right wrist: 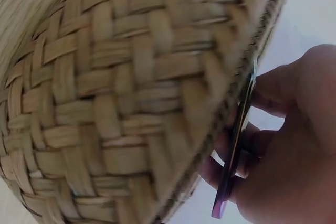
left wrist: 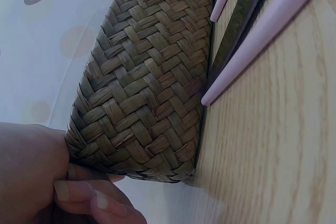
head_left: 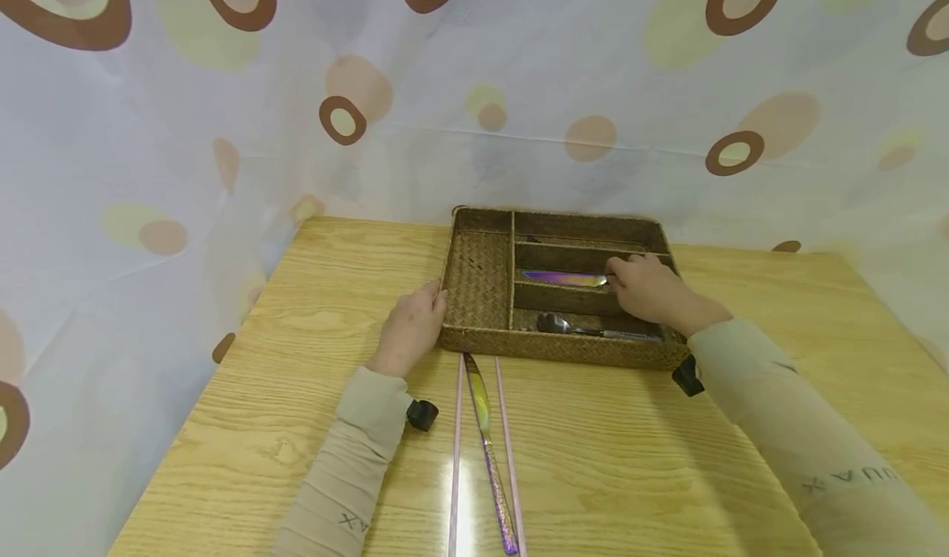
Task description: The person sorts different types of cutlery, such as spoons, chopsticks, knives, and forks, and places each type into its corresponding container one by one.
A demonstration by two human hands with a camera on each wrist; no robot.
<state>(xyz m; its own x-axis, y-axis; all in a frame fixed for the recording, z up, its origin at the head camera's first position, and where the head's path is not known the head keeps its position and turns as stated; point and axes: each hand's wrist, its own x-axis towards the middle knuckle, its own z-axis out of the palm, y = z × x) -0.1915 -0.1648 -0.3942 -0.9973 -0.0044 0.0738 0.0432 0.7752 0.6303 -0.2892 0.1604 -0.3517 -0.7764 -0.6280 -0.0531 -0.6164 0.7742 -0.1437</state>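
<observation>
A brown woven cutlery tray (head_left: 482,341) stands on the table, divided into several compartments. My left hand (head_left: 411,326) grips its left wall, with curled fingers (left wrist: 113,209) at the corner in the left wrist view. Over the middle right-hand compartment, my right hand (head_left: 652,289) holds a rainbow-coloured table knife (head_left: 565,278), its blade pointing left. The right wrist view shows the knife's handle (right wrist: 233,156) between the thumb and fingers, close by the tray's rim. In the front compartment lies a metal spoon (head_left: 554,324), bowl to the left.
In front of the tray, a second iridescent knife (head_left: 485,433) lies between two pink chopsticks (head_left: 456,450), tips toward the tray. A small dark tip (head_left: 532,239) shows in the back compartment. A patterned curtain (head_left: 460,161) hangs right behind the wooden table (head_left: 311,293).
</observation>
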